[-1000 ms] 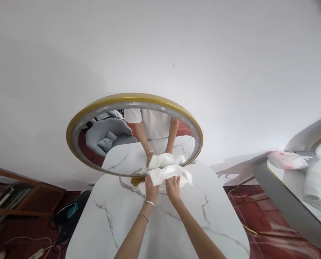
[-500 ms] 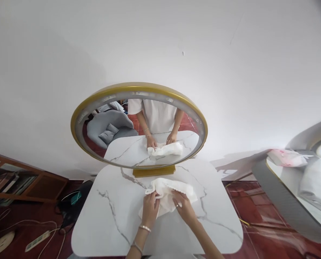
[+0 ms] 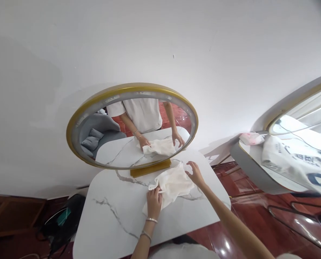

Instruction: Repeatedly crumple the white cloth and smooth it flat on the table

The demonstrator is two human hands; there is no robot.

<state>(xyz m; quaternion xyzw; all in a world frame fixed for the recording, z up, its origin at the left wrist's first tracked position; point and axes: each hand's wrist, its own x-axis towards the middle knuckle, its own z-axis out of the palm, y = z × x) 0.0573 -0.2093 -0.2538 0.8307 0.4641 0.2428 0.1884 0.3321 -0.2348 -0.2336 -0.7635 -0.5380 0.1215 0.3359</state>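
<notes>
A thin white cloth (image 3: 175, 183) lies crumpled and partly spread on the white marble-patterned tabletop (image 3: 101, 223). My left hand (image 3: 154, 201), with bracelets on the wrist, has its fingers curled over the cloth's left edge and grips it there. Just off the cloth's right side is my right hand (image 3: 195, 174), raised above the table with its fingers apart and nothing in them. Whether the cloth is a towel or a garment cannot be made out.
An oval gold-framed mirror (image 3: 139, 87) stands behind the cloth on a gold base (image 3: 150, 169), reflecting both arms. To the right, a second table (image 3: 244, 162) carries a pink-and-white packet (image 3: 251, 138) and a printed white bag (image 3: 292, 154). A black bag (image 3: 66, 219) sits at the left.
My right hand has let go of the cloth and moved out to the right. The cloth is flatter and wider on that side. The view has turned to the right.
</notes>
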